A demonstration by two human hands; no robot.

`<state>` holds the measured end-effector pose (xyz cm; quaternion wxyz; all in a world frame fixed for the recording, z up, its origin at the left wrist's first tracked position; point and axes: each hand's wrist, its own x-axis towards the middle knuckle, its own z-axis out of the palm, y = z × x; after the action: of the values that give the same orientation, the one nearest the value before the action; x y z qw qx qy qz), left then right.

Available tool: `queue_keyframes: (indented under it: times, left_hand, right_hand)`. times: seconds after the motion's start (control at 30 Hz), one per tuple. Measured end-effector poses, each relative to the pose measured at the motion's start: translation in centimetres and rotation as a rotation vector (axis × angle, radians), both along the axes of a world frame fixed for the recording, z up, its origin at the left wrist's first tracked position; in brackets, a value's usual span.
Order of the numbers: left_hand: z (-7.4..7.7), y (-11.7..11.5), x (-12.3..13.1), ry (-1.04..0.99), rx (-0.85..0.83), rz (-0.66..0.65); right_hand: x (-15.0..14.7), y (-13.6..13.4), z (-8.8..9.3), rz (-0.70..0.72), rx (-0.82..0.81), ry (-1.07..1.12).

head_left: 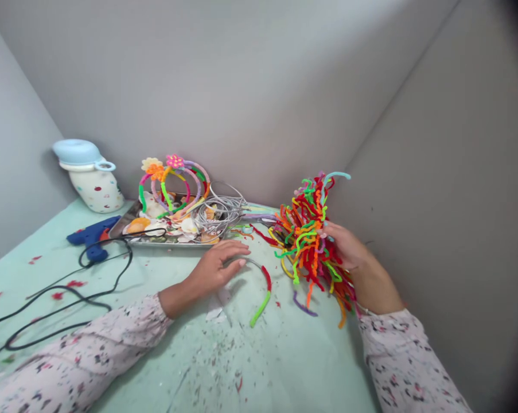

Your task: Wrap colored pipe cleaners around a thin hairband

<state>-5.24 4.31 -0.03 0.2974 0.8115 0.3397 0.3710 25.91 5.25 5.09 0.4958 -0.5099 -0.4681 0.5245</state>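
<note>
Right grip (347,245) is closed around a fat bundle of pipe cleaners (308,232), fingers wrapped over its far side, thumb hidden behind the fuzz; the bundle is lifted off the desk (284,355), red, orange, green and yellow ends spraying out above and below that grip, one pale blue strand curling off the top; just below and left of the right grip, a loose purple piece (304,307) lies flat on the desk. Left grip (219,265) lies palm down on the desk, fingers loosely spread and stretched forward, closed on nothing; its fingertips rest on the bare grey end of a headband (265,287), which arcs away to the right of that grip, wrapped first in red and then in green, ending between the two grips; whether the fingers press the band or only touch it, hard to say. Beyond the left grip, close to the fingertips, sits a metal tray (172,240) full of shells (185,225); a tangle of bare wire hoops (219,209) rests at its right end, and finished headbands (176,178) with fuzzy flowers stand up at its back. Left of the left grip and further off, a blue glue gun (93,234) lies beside the tray, its black cord (69,289) looping across the desk; well beyond that, in the corner, a spotted jug (93,175) with a pale blue lid. Both forearms wear flower-print sleeves.
</note>
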Motion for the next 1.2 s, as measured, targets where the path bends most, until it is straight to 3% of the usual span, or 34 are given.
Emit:
queue_keyframes:
  times: [0.27, 0.47, 0.6, 0.83, 1.2]
  left_hand:
    - [1.4, -1.5, 0.5, -0.012, -0.143, 0.066]
    - [2.6, -0.9, 1.7, -0.028, -0.129, 0.145]
    - [3.0, -0.5, 3.6, -0.006, -0.156, 0.112]
    - [1.6, -0.9, 5.9, -0.019, -0.136, 0.061]
    - [0.2, -0.6, 5.6, -0.006, -0.219, 0.07]
  right_hand:
    - [-0.7, -0.1, 0.2, -0.074, -0.061, 0.123]
    - [-1.1, -0.2, 0.4, -0.071, -0.053, 0.125]
    - [-1.2, -0.3, 0.2, -0.048, -0.043, 0.094]
    - [-1.8, -0.4, 0.5, -0.013, -0.023, 0.145]
    - [-1.6, -0.4, 0.2, -0.02, 0.005, 0.132]
